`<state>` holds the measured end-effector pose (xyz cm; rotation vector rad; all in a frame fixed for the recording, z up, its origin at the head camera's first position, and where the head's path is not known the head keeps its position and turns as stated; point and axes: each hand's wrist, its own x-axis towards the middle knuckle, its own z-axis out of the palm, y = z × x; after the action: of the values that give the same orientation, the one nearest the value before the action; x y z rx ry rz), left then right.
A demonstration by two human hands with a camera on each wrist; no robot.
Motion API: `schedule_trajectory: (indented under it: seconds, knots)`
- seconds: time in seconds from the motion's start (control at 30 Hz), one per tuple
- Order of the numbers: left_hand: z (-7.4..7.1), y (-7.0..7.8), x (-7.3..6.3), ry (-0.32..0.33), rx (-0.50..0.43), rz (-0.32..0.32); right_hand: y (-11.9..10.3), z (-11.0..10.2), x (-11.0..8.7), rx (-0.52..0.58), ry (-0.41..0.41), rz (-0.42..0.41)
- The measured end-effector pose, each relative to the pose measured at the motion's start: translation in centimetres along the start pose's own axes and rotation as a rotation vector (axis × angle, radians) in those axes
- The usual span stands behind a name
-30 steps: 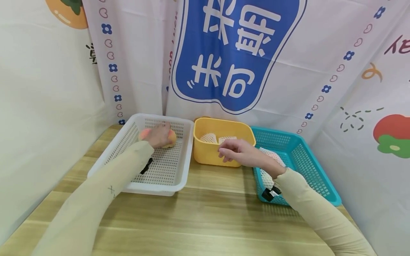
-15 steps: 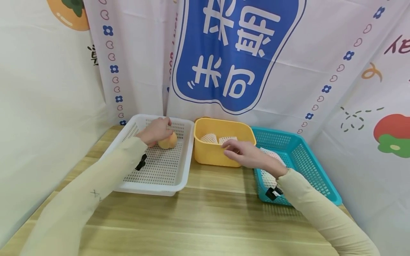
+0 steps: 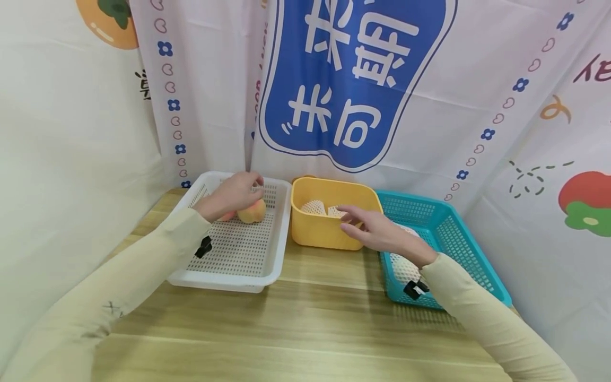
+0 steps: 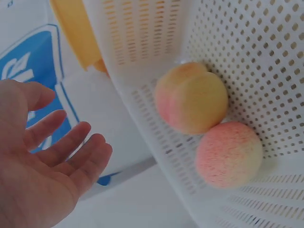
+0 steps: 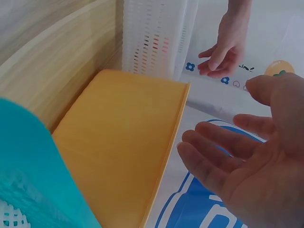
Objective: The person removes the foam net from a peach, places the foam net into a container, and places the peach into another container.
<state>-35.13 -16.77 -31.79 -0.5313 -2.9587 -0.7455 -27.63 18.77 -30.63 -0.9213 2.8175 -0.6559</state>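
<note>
My left hand (image 3: 234, 193) is raised over the back of the white basket (image 3: 215, 280), fingers loosely bent and holding nothing. Below it lie two peaches side by side: a yellow-orange peach (image 4: 190, 99) and a pinker peach (image 4: 229, 155), the latter mostly hidden by the hand in the head view. In the left wrist view the left hand (image 4: 52, 156) shows an empty palm, apart from both. My right hand (image 3: 374, 228) hovers at the front right of the yellow bin (image 3: 317, 231), overlapping its rim. The right wrist view shows the right hand (image 5: 251, 152) with relaxed fingers and nothing in them.
Inside the yellow bin sit white foam-net pieces (image 3: 313, 207). To the right stands a teal basket (image 3: 460, 254) with a white foam-net item (image 3: 404, 269) at its left side, partly under the right wrist. The containers line up on a wooden table (image 3: 296, 323) before a printed curtain (image 3: 210, 106).
My left hand has lifted off the peaches, leaving them in the basket, while its forearm swung left. My right hand has shifted slightly right, its fingers spreading a little.
</note>
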Motion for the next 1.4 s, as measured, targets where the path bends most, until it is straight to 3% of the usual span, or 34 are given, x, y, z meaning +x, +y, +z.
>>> schedule_trajectory:
  seconds: [0.23,0.6,0.93,1.23,1.4]
  knots:
    - [-0.2,1.9,-1.6,0.047,-0.038,0.064,0.6,-0.4,-0.7,-0.016,0.021,0.001]
    - [0.1,2.8,-3.7,0.06,0.004,0.193,1.7,-2.1,-2.0,-0.067,0.048,0.042]
    - [0.7,4.8,-5.9,0.146,0.052,0.325,3.6,-3.3,-2.3,-0.098,0.087,0.089]
    - [1.9,6.3,-7.6,0.113,0.085,0.365,5.5,-4.0,-2.5,-0.141,0.068,0.145]
    - [2.8,6.6,-8.5,0.081,0.094,0.371,7.7,-4.5,-2.5,-0.146,0.05,0.187]
